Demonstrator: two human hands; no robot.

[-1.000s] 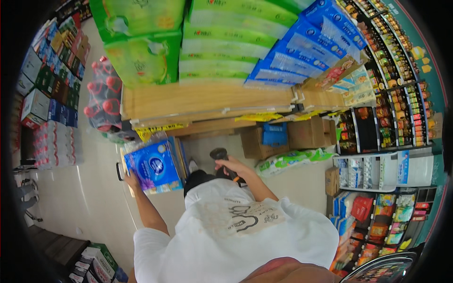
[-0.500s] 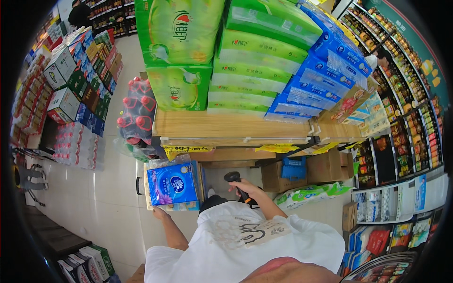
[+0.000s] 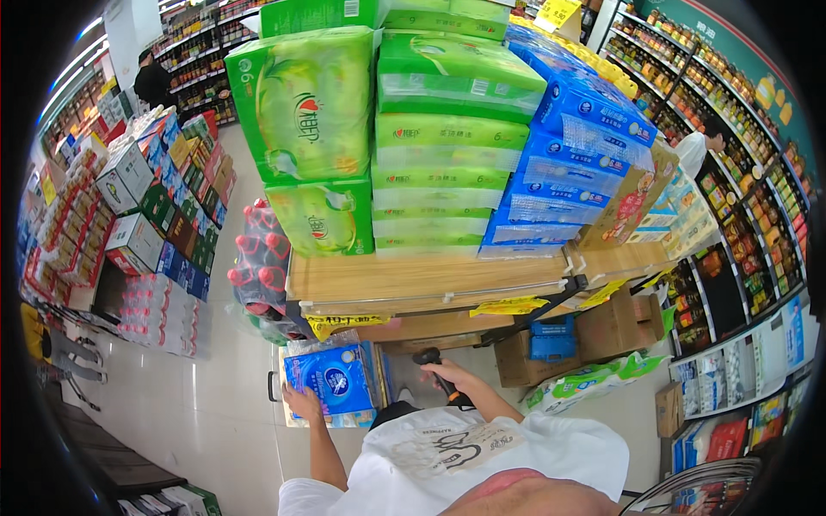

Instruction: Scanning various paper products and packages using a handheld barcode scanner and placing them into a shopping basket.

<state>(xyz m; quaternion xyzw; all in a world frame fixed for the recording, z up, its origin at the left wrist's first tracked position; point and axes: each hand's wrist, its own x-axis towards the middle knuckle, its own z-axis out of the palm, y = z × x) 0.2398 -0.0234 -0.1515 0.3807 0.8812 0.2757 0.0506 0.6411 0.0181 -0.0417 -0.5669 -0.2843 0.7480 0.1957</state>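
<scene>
A blue plastic-wrapped tissue pack (image 3: 351, 376) lies on top of a low stack of goods in front of the shelf. My left hand (image 3: 305, 403) is on its near left corner, fingers and thumb closed against the wrapping; the fingertips are partly hard to make out. To the right, my right hand (image 3: 447, 373) is wrapped round a black handheld barcode scanner (image 3: 428, 356) with orange on its handle. The scanner's head points away from me, toward the shelf, apart from the pack.
A wooden shelf (image 3: 413, 288) ahead bears tall stacks of green tissue packs (image 3: 452, 138) and blue ones. Bundled dark bottles with red caps (image 3: 261, 267) stand left of it. Opened cardboard boxes (image 3: 594, 340) and a green-white package (image 3: 594, 383) sit low at the right.
My left hand has moved up from the stack's near edge onto the blue tissue pack. The view has tilted up, so the scene sits lower. My right hand still holds the scanner.
</scene>
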